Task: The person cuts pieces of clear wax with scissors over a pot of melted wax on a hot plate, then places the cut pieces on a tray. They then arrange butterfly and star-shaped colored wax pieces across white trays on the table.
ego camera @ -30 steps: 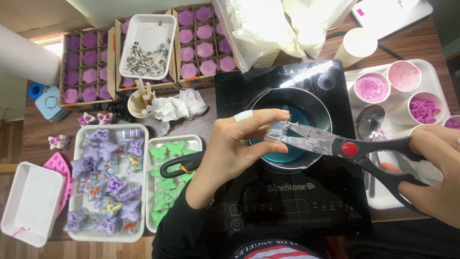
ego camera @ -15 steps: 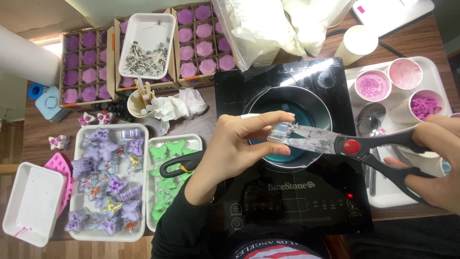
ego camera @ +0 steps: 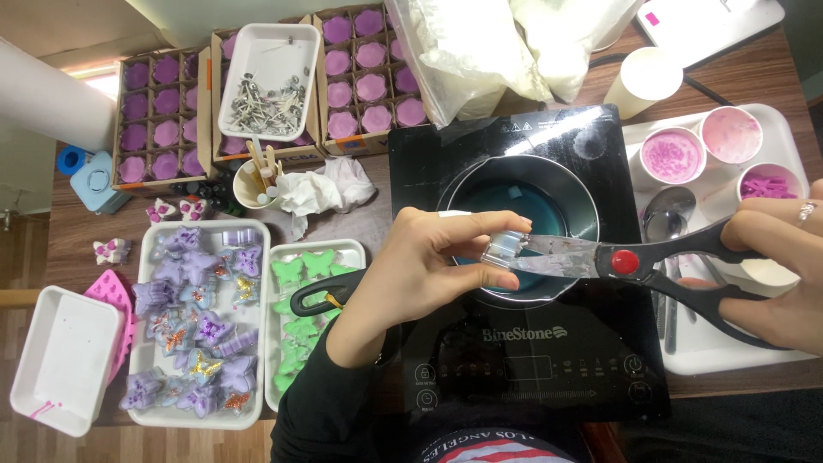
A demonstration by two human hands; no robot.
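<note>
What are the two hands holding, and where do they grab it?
The left hand pinches a small clear piece by its end, over the pot. The right hand holds black scissors by the handle loops.

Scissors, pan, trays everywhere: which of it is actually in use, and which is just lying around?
In use:
left hand
small clear block
black-handled scissors
right hand
dark pan of blue liquid

Lying about:
tray of purple butterfly shapes
tray of green butterfly shapes
metal spoon
</note>
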